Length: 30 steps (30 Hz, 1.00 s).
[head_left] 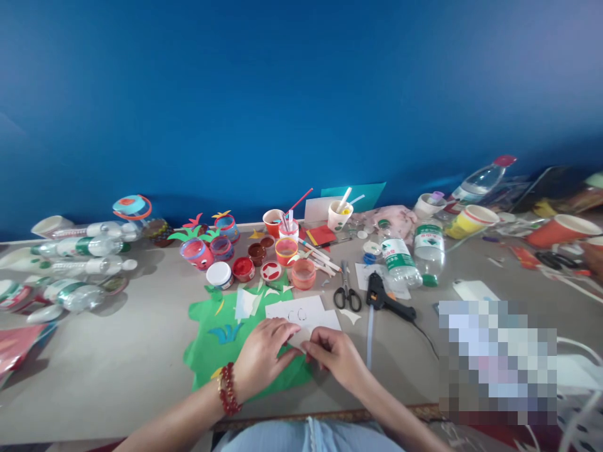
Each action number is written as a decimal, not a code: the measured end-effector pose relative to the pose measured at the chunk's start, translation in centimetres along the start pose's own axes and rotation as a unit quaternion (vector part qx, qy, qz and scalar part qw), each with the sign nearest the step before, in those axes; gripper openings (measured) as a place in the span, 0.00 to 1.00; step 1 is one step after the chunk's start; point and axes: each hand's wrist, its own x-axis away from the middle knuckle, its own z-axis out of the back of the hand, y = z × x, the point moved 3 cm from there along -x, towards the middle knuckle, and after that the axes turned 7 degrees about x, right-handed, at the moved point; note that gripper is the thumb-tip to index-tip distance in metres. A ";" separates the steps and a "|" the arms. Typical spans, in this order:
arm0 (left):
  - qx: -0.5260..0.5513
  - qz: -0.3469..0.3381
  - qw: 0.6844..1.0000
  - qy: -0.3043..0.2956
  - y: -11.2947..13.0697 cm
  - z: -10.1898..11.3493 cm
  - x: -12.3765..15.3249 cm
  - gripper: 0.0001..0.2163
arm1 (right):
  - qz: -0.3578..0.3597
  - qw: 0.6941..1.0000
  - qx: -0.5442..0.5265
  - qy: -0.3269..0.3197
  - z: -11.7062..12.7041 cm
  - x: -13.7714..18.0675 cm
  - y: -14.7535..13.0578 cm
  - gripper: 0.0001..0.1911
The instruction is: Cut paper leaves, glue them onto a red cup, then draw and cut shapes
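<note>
Both hands are close together over the front middle of the table. My left hand (266,351), with red beads at the wrist, pinches the left side of a small piece of white paper (299,338). Closed on the right side of that paper is my right hand (335,356). Just beyond them lies a white sheet (282,309) with two small curved marks drawn on it. Under the left hand spreads a green cut sheet (202,351), bearing a blue leaf-shaped cutout (225,334) and white scraps.
Scissors (347,292) and a black glue gun (384,298) lie to the right, near plastic bottles (400,260). Paint jars (244,269) and decorated cups (196,252) stand behind the green sheet. More bottles (78,295) lie at the left. A blue wall (301,107) closes the back.
</note>
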 end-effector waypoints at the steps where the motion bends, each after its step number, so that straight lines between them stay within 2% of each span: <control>1: -0.003 -0.003 1.000 -0.001 -0.1 0.0 0.1 0.12 | 0.005 1.000 0.007 -0.013 0.0 0.0 -0.1 0.19; 4: -0.012 -0.005 1.000 0.002 -0.9 0.1 0.3 0.13 | 0.040 0.995 0.080 -0.035 1.4 -0.4 -0.9 0.19; 6: -0.020 -0.003 1.000 0.009 -1.6 0.5 0.2 0.12 | 0.080 0.979 0.186 0.015 3.9 -1.3 -1.9 0.17; 10: -0.036 0.001 0.999 0.020 -2.7 1.6 -0.3 0.11 | 0.119 0.900 0.391 0.153 10.7 -4.6 -4.4 0.11; 13: -0.042 0.003 0.999 0.011 -2.8 1.5 -0.8 0.11 | 0.138 0.837 0.498 0.181 14.2 -7.9 -6.3 0.11; 15: -0.050 -0.005 0.999 -0.002 -2.6 1.1 -1.1 0.11 | 0.109 0.783 0.581 0.194 15.5 -10.2 -7.1 0.12; 16: -0.056 -0.010 0.998 -0.007 -2.5 0.8 -1.3 0.12 | 0.098 0.754 0.623 0.184 15.8 -11.4 -7.3 0.14; 17: -0.061 -0.016 0.998 -0.010 -2.5 0.7 -1.5 0.12 | 0.099 0.744 0.637 0.175 15.8 -12.4 -7.5 0.14; 20: -0.072 -0.022 0.997 0.000 -2.8 1.1 -2.0 0.12 | 0.106 0.729 0.662 0.139 15.4 -15.2 -7.3 0.12; 25: -0.085 0.015 0.995 0.051 -4.0 3.8 -1.7 0.12 | 0.112 0.703 0.697 0.087 14.6 -17.8 -6.2 0.12; 27: -0.072 0.014 0.997 0.037 -4.1 4.0 -1.5 0.12 | 0.119 0.695 0.706 0.070 14.6 -18.1 -6.0 0.12; 30: -0.048 0.002 0.999 0.008 -3.7 3.0 -1.3 0.11 | 0.129 0.685 0.715 0.051 14.6 -18.5 -6.0 0.11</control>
